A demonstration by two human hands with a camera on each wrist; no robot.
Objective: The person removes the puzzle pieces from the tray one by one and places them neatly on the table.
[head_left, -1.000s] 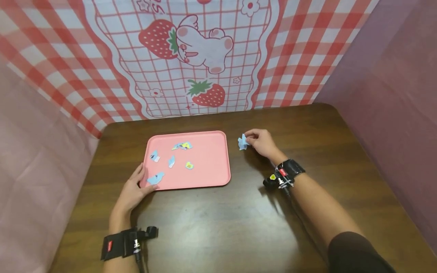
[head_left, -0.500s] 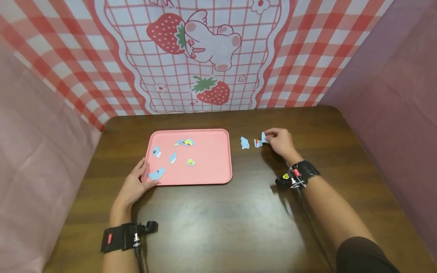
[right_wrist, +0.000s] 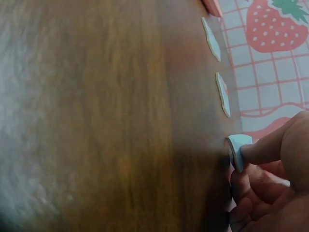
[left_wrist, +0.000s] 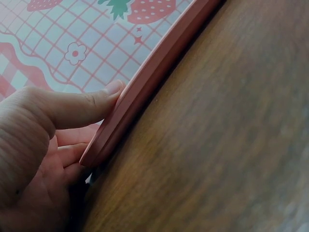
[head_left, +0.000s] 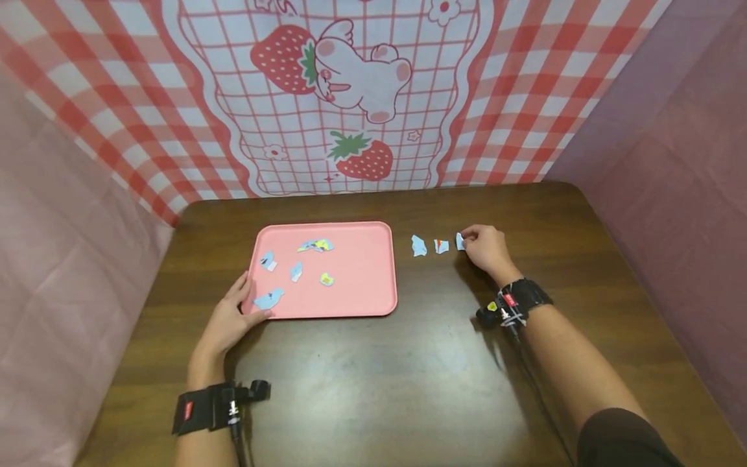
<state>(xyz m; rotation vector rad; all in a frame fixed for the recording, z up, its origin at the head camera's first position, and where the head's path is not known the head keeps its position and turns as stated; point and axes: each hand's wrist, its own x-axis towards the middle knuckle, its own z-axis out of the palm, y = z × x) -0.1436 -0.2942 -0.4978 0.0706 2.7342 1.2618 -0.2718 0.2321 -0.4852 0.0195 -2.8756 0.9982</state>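
Observation:
My right hand (head_left: 489, 251) pinches a light blue flat puzzle piece (right_wrist: 238, 149) between thumb and fingers, low over the table right of the tray. To its left lie two more pieces in a row: a plain light blue piece (head_left: 419, 246) and a blue one with a red mark (head_left: 441, 246). My left hand (head_left: 226, 324) holds the near left corner of the pink tray (head_left: 358, 279), thumb (left_wrist: 104, 94) at the rim and fingers round the side. On the tray lie several pieces, among them a yellow one (head_left: 327, 279) and a blue, yellow-patterned cluster (head_left: 316, 245).
The brown wooden table (head_left: 373, 383) carries everything. Behind it hangs a red-and-white checked cloth (head_left: 513, 97) with strawberries. Pink fabric (head_left: 52, 272) borders the left side. Each wrist wears a black strap (head_left: 528, 295) with a camera and trailing cable.
My right hand has moved right, leaving the plain blue piece and the red-marked piece spread in a row on the table. It still pinches one piece. My left hand stays at the tray.

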